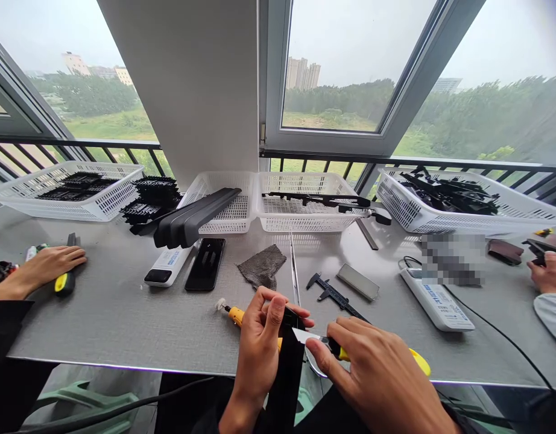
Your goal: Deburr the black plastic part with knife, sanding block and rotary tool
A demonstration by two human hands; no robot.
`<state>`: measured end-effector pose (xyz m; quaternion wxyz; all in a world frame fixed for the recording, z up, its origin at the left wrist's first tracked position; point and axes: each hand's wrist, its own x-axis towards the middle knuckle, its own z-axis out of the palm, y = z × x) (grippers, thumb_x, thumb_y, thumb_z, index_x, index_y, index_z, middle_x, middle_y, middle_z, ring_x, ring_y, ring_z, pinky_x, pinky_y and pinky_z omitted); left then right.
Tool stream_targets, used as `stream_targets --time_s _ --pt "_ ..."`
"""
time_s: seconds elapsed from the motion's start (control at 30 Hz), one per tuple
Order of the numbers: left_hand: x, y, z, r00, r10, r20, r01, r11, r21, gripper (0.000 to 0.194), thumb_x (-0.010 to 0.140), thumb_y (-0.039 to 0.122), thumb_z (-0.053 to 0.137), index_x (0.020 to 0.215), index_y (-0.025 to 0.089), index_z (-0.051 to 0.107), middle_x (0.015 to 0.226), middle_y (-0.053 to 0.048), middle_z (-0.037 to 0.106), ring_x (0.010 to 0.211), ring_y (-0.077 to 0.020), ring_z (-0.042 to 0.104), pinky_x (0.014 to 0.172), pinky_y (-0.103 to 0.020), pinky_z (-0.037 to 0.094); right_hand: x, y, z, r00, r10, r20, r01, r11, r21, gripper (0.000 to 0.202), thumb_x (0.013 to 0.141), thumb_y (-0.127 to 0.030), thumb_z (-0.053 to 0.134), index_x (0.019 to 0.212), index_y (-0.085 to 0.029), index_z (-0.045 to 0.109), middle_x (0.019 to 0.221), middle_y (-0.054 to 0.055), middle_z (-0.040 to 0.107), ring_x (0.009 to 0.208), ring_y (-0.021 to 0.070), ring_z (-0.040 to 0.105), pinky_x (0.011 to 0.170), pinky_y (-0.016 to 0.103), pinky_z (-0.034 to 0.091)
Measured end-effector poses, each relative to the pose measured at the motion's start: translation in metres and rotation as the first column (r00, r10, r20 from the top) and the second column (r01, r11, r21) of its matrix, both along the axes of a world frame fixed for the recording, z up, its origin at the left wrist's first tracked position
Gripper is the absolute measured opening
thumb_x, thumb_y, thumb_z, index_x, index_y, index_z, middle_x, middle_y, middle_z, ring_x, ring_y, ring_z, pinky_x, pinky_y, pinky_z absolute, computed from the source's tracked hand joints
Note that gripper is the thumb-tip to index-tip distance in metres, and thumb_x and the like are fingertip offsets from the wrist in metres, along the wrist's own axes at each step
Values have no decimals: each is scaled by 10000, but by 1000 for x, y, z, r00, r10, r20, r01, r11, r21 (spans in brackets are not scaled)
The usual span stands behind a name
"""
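My left hand is closed around a long black plastic part, which hangs down past the table's front edge. My right hand grips a yellow and black utility knife, its blade pointing left against the upper end of the black part. Behind my left hand lies a yellow rotary tool with a pale round tip. A grey cloth is on the table beyond it. Just past my right hand are a black caliper and a flat grey block.
White baskets with black parts line the back. Long black covers jut over a white device beside a phone. Another white device with a cable is right. Other people's hands show at left and right.
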<state>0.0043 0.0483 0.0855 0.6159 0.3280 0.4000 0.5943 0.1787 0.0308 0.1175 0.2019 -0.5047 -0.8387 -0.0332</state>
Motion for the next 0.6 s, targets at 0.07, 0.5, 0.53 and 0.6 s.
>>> stream_targets --time_s 0.07,0.5,0.53,0.6 --pt "-1 0 -1 1000 2 -4 -2 1000 -2 415 1004 617 739 915 232 612 842 -28 887 739 -208 850 697 -274 658 -1 0 1 1000 3 5 -3 1000 15 677 1204 -584 294 673 -285 590 595 -18 624 501 183 634 558 345 352" --pt "-3 1 -3 1000 -11 -15 11 1000 -16 416 1017 619 719 907 238 593 819 -17 879 767 -221 860 647 -244 619 -3 1 -3 1000 -17 21 16 998 59 680 1198 -607 290 690 -284 607 616 -6 630 522 197 645 566 351 352" --pt "-3 1 -3 1000 -14 -19 14 1000 -14 416 1018 619 716 908 238 593 817 -17 878 765 -218 858 640 -239 611 -3 2 -3 1000 -18 22 17 998 60 679 1198 -607 292 691 -282 605 619 -6 628 521 196 638 567 352 349" --pt "-4 1 -4 1000 -19 -23 18 1000 -11 418 1020 626 710 914 239 594 819 -16 878 760 -210 854 649 -237 610 -3 2 -3 1000 -16 19 14 997 70 678 1200 -604 291 691 -279 599 621 -6 620 521 194 622 570 353 340"
